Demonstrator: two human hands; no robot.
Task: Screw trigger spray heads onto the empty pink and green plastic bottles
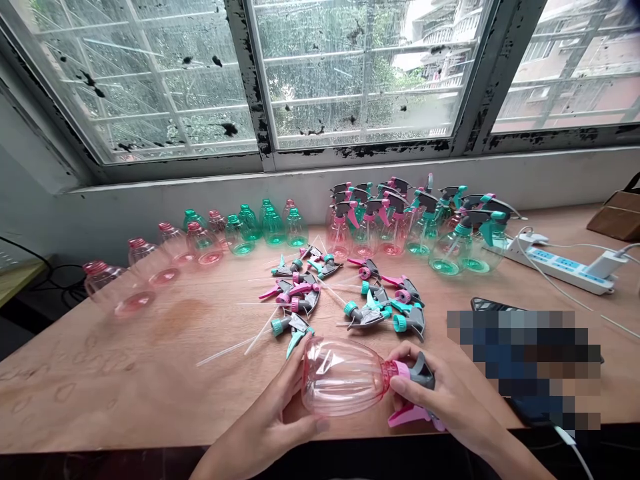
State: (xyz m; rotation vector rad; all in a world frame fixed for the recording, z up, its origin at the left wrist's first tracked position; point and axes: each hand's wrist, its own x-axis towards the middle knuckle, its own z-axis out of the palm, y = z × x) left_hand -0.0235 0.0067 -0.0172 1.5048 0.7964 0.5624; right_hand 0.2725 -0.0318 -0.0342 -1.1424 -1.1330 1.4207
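Note:
A clear pink spray bottle (345,377) lies on its side in the air over the table's front edge, its base to the left. My left hand (280,400) is wrapped around the base end. At the neck, the fingers of my right hand (430,387) grip the pink collar of a grey trigger spray head (423,372), which sits on the bottle mouth. Its pink trigger (410,415) points down. How far the collar is threaded I cannot tell. Just beyond the bottle, loose trigger spray heads (370,310) in teal, pink and grey lie with their clear tubes.
Open pink bottles (143,260) and green bottles (274,225) stand at the back left. Bottles with spray heads (395,223) are grouped at the back right. A white power strip (560,263), a phone partly blurred out (495,305) and a brown box (617,212) are at right.

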